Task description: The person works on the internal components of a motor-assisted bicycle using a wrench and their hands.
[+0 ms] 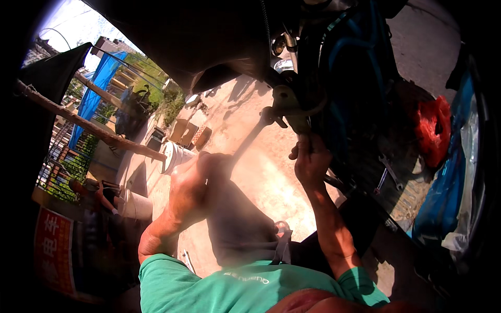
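Note:
A long wrench (247,139) runs up and to the right from my left hand (189,187), which is closed around its handle. The wrench's head sits against a dull metal bracket (286,99) under the dark vehicle body. At the lower end of that bracket, my right hand (313,163) has its fingers bent and pressed together around the metal. What lies under those fingertips is partly hidden. Glare and shade blur the handle near my left hand.
Two spanners (387,172) lie on the vehicle's floor to the right, near a red plastic bag (434,130) and blue plastic sheeting (443,195). White buckets (136,205), bricks (202,136) and a wooden pole (99,128) stand at the left. Dark bodywork (209,36) overhangs.

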Action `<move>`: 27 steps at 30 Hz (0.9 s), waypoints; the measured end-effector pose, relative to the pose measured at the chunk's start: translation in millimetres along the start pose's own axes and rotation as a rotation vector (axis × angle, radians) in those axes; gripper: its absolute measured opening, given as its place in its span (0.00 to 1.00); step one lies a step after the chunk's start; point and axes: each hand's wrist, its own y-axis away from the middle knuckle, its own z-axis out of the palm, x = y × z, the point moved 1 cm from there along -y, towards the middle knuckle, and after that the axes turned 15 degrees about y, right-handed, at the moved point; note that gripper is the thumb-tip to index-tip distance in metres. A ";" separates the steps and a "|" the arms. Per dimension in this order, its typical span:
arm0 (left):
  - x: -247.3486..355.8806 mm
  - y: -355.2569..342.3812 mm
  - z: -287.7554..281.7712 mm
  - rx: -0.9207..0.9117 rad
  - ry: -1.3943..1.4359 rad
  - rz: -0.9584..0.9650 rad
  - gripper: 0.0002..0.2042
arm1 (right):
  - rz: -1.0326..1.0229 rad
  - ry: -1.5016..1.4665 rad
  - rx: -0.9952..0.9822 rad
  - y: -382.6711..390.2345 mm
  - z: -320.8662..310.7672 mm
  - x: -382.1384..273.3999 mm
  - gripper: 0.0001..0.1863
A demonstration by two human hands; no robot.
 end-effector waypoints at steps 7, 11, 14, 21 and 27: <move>-55.1 52.0 100.8 -0.135 0.558 -0.539 0.13 | -0.020 -0.004 -0.007 -0.7 1.7 6.9 0.11; -133.1 22.0 161.2 -0.160 0.729 -0.538 0.17 | 0.037 -0.046 -0.009 -0.6 0.8 1.1 0.11; -159.2 -36.5 180.4 -0.174 0.700 -0.586 0.13 | 0.051 -0.023 -0.003 -0.1 3.3 4.5 0.12; -185.1 -154.7 133.0 0.063 -0.017 0.094 0.12 | 0.017 -0.014 -0.008 0.3 4.5 4.2 0.11; -165.5 -158.4 49.9 0.134 -0.133 0.219 0.10 | 0.128 -0.169 0.001 2.6 9.4 -1.9 0.11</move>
